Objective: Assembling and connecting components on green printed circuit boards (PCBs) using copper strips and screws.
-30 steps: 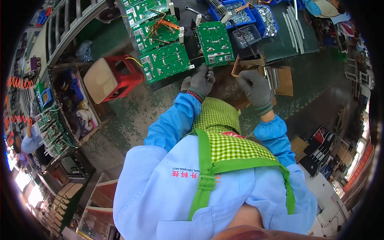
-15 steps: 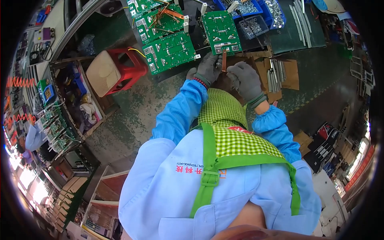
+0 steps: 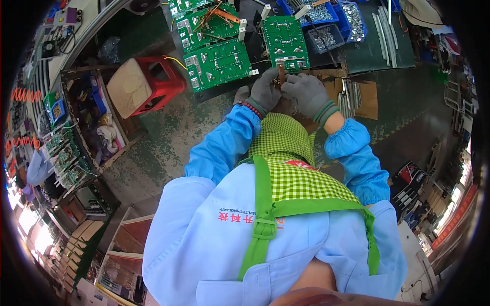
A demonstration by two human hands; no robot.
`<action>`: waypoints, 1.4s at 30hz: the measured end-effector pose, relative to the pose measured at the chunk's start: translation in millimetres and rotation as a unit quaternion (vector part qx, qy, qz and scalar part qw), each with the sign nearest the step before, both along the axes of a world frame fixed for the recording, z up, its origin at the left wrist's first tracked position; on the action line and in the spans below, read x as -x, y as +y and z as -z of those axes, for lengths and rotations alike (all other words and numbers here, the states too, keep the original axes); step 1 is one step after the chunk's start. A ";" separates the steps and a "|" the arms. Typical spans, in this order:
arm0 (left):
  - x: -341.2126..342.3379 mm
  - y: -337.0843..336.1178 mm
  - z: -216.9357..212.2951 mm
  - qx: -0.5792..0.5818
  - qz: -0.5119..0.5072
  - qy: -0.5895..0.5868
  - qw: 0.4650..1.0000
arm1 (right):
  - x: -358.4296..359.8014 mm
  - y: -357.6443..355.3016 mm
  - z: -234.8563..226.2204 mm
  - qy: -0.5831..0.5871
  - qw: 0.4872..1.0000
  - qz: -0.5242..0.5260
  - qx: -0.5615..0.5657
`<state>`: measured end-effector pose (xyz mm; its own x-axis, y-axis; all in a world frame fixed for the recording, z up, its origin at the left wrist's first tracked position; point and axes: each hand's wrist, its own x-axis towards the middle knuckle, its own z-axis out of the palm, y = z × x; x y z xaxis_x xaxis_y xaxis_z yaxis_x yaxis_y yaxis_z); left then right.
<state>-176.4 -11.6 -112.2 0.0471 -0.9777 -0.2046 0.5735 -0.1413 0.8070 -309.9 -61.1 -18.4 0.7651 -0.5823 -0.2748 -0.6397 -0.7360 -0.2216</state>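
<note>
A copper strip juts from the near edge of a green circuit board at the table's front. My left hand, in a grey glove, has its fingers closed at the strip's left side. Also gloved in grey, my right hand is closed against the strip from the right, its fingertips pinched near the strip's lower end. Whatever lies between those fingertips is too small or hidden to make out. White posts stand beside the board.
More green boards lie to the left, with loose copper strips on the farther ones. Blue bins and a clear tray of small metal parts sit at the right. Metal bars lie beyond. A red stool stands at left.
Both hands have drawn closer together around the copper strip. My right hand has shifted slightly left and its fingers now meet the strip. The view has shifted a little.
</note>
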 end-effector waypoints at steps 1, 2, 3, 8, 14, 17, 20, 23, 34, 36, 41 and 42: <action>-1.3 -0.3 -5.2 0.163 0.016 -0.420 0.892 | -1.0 -2.5 0.9 0.001 1.000 -0.008 -0.015; 0.1 -0.7 -0.8 0.159 0.011 -0.423 0.892 | -4.0 -1.5 0.0 -0.001 1.000 -0.014 -0.015; 5.1 -3.8 4.5 0.007 0.013 -0.114 0.993 | -6.7 1.3 -2.5 0.008 1.000 -0.003 -0.029; 8.2 -8.2 -27.5 -0.196 -0.016 0.026 0.980 | 7.6 -26.6 -13.6 -0.151 0.954 0.069 -0.248; 27.5 -16.3 -3.1 -0.249 -0.074 0.113 0.959 | 99.9 -158.9 45.7 -0.199 0.916 0.339 -0.083; 28.9 -18.7 -0.8 -0.238 -0.062 0.093 0.965 | 118.1 -198.0 88.1 0.016 0.940 0.340 -0.006; 29.9 -15.7 0.3 -0.235 -0.088 0.110 0.962 | 113.7 -210.8 122.6 0.037 0.974 0.221 0.010; 22.6 -14.2 -1.9 -0.250 -0.063 0.096 0.961 | 99.0 -220.6 140.6 0.018 0.977 0.214 -0.015; 16.3 -15.4 -15.7 -0.265 -0.024 0.040 0.963 | 94.5 -227.5 117.9 -0.012 0.955 0.263 -0.140; 16.4 -17.7 -19.8 -0.255 -0.018 0.044 0.966 | 99.5 -239.4 113.4 -0.075 0.955 0.264 -0.113; 16.1 -19.5 -9.9 -0.270 0.007 0.037 0.962 | 83.2 -288.2 106.0 -0.109 0.945 0.304 -0.046; 13.1 -21.0 -16.3 -0.279 0.030 0.017 0.960 | 78.5 -296.5 112.9 -0.064 0.955 0.285 -0.049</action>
<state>-189.5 -32.7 -95.9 -0.0224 -0.7158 -0.6980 0.5757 -0.5801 0.5763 -388.4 -357.6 -131.3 0.3633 -0.8901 -0.2750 -0.8930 -0.2485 -0.3753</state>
